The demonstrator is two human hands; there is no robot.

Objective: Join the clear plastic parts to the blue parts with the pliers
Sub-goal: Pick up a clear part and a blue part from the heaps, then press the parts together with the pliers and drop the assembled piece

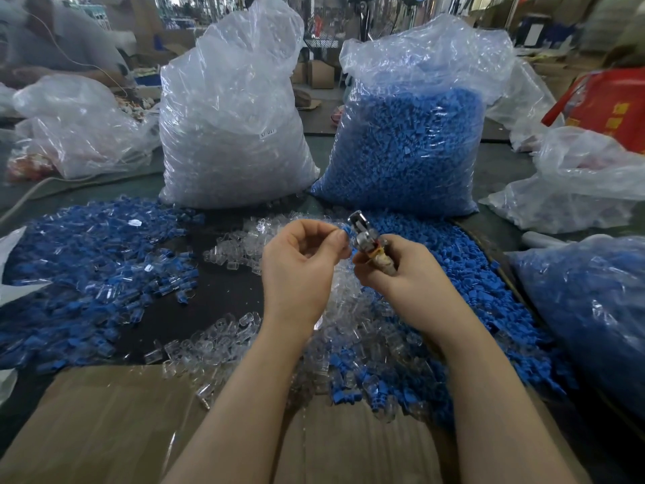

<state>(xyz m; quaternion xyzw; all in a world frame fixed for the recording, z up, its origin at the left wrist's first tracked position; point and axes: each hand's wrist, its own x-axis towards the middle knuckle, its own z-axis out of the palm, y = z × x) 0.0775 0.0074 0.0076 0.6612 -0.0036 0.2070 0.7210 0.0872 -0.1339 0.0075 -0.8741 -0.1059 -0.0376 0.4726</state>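
My right hand (401, 270) grips the metal pliers (364, 232) by their handles, jaws pointing up and away. My left hand (300, 267) pinches a small blue part (345, 229) between thumb and fingertips, right beside the plier jaws. Whether a clear part sits on the blue one I cannot tell. Loose clear plastic parts (241, 246) lie under and around my hands. Loose blue parts (464, 274) are heaped to the right. A pile of joined blue-and-clear pieces (87, 267) spreads on the left.
A big bag of clear parts (234, 127) and a big bag of blue parts (408, 144) stand behind. Another bag with blue pieces (586, 309) sits at right. Flat cardboard (115, 424) lies at the near edge. More plastic bags and a person are farther back.
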